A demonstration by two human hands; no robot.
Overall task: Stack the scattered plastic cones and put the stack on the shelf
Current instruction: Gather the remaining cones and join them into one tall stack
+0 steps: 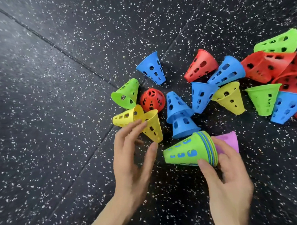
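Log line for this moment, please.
stage: stacking | right hand: holds stack | left hand: open, reaching yellow cone | loose cones on floor | shelf: unseen

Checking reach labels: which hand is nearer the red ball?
Left. The left hand reaches among the yellow cones just below the red ball; the right hand is farther right, gripping the green stack.
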